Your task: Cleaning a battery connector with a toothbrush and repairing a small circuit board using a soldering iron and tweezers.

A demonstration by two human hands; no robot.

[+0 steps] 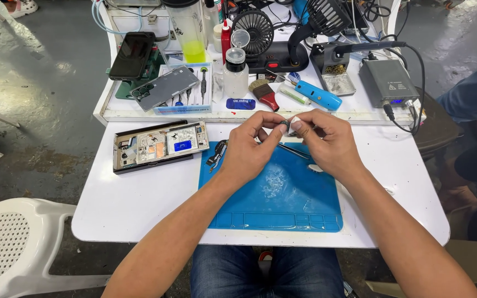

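My left hand (248, 144) and my right hand (327, 140) meet above the far edge of a blue work mat (274, 204). Together their fingertips pinch a small dark part (287, 124) with a bit of white on it; what it is I cannot tell. Thin metal tweezers (293, 150) lie on the mat under my hands. An opened phone (160, 145), its insides showing, lies on the white table (139, 204) to the left of the mat.
A raised shelf at the back holds a phone back cover (164, 88), a black phone on a stand (132, 54), a dispenser bottle (235, 73), a red-handled brush (264, 94), a blue tool (317, 95), small fans and a grey soldering station (387, 81). White plastic chair (12, 243) lower left.
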